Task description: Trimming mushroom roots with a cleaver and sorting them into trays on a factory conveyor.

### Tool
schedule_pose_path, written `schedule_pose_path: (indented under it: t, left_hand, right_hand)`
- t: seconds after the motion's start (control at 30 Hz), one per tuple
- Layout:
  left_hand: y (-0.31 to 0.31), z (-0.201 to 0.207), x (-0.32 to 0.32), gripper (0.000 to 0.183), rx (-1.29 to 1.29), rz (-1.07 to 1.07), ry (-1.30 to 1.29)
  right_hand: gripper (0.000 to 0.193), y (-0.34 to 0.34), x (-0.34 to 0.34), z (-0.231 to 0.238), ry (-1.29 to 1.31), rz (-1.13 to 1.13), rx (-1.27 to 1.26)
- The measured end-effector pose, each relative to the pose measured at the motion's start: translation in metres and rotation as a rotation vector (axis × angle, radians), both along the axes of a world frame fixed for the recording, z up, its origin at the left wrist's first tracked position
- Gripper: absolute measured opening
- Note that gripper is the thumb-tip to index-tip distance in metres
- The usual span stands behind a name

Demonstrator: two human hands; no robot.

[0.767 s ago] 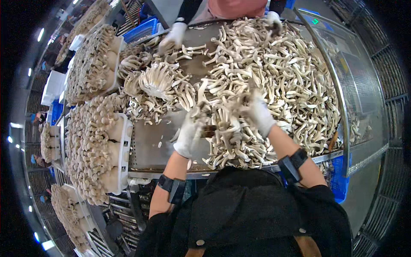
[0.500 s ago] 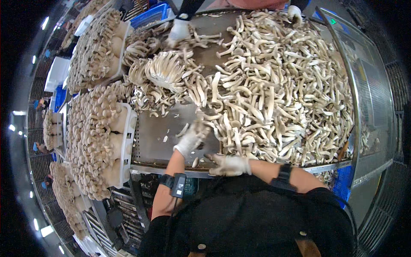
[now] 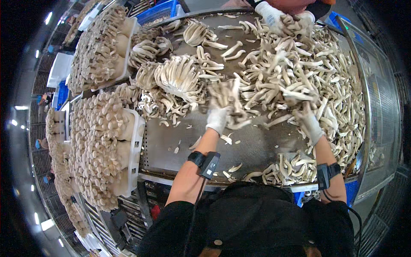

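Up from the table's front edge has come my right hand (image 3: 310,126), now at the right of centre, while my left hand (image 3: 217,119) has gone up and rightward to mid-frame. Where loose mushrooms lay in front of me, bare metal table (image 3: 252,147) now shows across the lower centre. Just beyond my left fingers is a blurred bunch of mushrooms (image 3: 226,95); my glove touches it, but with the fingertips hidden I cannot tell whether they are closed on it. My right fingers are smeared by motion against the near side of the main heap (image 3: 338,90), so I cannot tell whether they grip or only push.

I judge this to be loose mushrooms being shifted away from my side, with that stretch mostly done. A small pile (image 3: 291,169) along the front edge, lower right of centre, looks left over. The big fanned cluster (image 3: 177,79) lies uncut-looking at upper left of centre. At the upper right, a co-worker's gloved hands (image 3: 272,18) have come together at a clump on the heap's far end.
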State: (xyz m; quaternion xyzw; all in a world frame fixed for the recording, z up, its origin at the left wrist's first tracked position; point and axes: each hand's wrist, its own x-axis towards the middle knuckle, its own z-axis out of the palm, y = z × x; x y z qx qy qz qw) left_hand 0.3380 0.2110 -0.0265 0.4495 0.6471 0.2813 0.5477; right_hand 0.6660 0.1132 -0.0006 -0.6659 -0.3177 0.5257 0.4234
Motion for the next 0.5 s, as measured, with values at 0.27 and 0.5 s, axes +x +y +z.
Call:
schedule_pose_path:
  t: [0.27,0.5]
  left_hand:
    - [-0.044,0.049,0.063,0.044,-0.063,-0.777,-0.399]
    - [-0.014,0.085,0.031,0.074,0.433,-0.683,-0.269]
  right_hand:
    - [0.086,-0.003,-0.081,0.050,0.122,0.213,0.099]
    - [0.069,0.006,-0.154,0.084,-0.440,-0.106,0.692]
